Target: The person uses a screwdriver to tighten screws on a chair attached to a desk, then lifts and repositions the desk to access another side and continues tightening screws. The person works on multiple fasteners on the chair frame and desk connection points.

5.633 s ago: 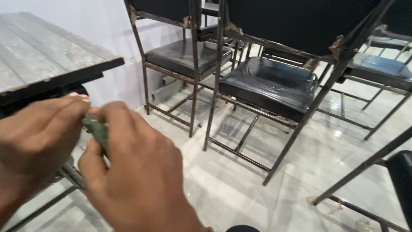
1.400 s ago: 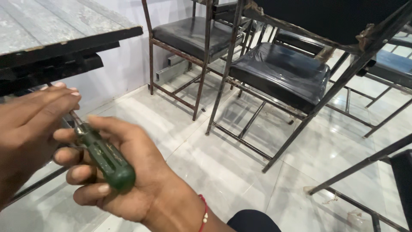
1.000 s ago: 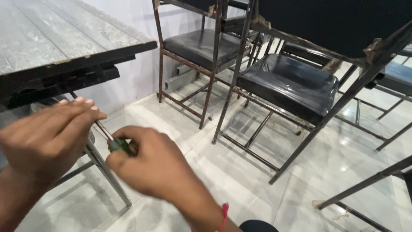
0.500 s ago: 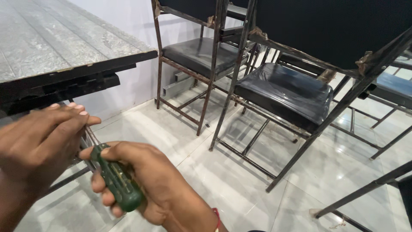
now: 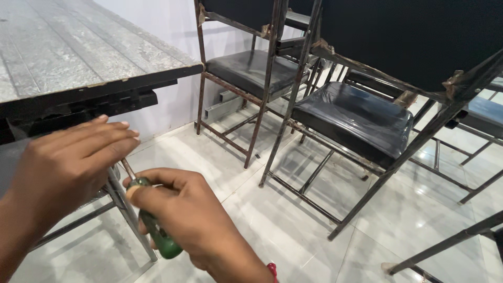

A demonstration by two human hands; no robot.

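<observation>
Right hand clenched on green screwdriver handle, below worktop front edge | Left hand fingertips pinch the metal shaft near the tip | Technique: keep shaft aligned, steady with left, twist from right wrist.

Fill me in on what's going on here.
A person grips a green-handled screwdriver in the right hand. Its metal shaft points up under the fingers of the left hand, which covers the tip, so what the tip meets is hidden. The hands are just below the edge of a grey wooden table. Black folding chairs with rusty frames stand on the tiled floor.
</observation>
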